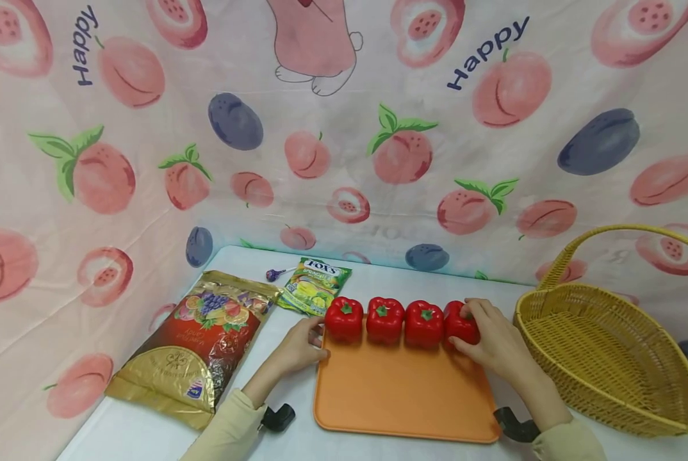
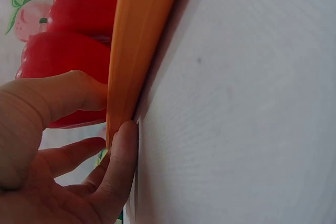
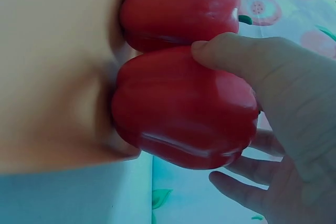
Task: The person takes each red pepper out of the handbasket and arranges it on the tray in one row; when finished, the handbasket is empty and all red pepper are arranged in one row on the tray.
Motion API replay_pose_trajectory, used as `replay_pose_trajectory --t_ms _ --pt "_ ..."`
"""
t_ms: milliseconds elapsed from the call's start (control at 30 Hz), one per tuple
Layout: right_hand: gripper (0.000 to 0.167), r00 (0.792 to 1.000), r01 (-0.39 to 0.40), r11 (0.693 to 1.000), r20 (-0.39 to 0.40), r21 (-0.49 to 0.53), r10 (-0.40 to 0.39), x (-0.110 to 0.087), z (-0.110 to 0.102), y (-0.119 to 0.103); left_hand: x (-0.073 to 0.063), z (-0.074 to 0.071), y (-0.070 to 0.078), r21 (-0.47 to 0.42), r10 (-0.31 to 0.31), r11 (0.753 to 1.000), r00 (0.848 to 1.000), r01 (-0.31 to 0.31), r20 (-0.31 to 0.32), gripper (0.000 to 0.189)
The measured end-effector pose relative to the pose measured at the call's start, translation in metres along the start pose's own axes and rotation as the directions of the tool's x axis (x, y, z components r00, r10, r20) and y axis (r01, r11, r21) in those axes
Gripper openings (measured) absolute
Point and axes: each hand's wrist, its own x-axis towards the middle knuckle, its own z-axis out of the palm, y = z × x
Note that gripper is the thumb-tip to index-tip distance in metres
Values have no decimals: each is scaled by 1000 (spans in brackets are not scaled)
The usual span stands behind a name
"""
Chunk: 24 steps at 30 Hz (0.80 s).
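An orange tray [image 1: 401,397] carries several red bell peppers in a row along its far edge. At the row's right end, my right hand [image 1: 494,336] holds one bell pepper [image 3: 184,108], its thumb on the near side and its fingers around the far side. The neighbouring bell pepper [image 3: 181,11] sits right beside it. My left hand [image 1: 299,346] pinches the tray's far left corner, with the thumb at the rim and a fingertip low on the outer side in the left wrist view. The leftmost bell pepper [image 1: 344,319] is close to that thumb.
A yellow wicker basket [image 1: 534,320] with a tall handle stands on the right. To the left lie a large gold and red candy bag [image 1: 223,342], a green Fox's packet [image 1: 315,285] and a purple lollipop [image 1: 273,275]. A fruit-printed cloth [image 1: 344,147] hangs behind the white table.
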Motion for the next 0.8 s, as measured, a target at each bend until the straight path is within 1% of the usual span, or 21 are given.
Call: replay_pose_trajectory --t_ms 167,267,400,600,800 --pt "81 999 -27 1000 42 3 27 -1 0 0 0 1 -1 -5 -1 1000 1000 1 1 69" --pt "90 997 -40 999 67 -9 41 -1 -2 0 -1 0 -1 -7 1 1000 1000 -1 1 70" --pt "92 997 -37 999 71 -21 38 0 -2 0 -1 0 -1 -6 1 1000 1000 -1 2 69" --pt "89 999 -18 1000 41 -8 19 -1 -1 0 -1 1 -1 -2 0 1000 1000 0 -1 69" --pt "89 998 -34 999 51 13 34 0 -1 0 0 0 0 -5 1 1000 1000 -1 0 68"
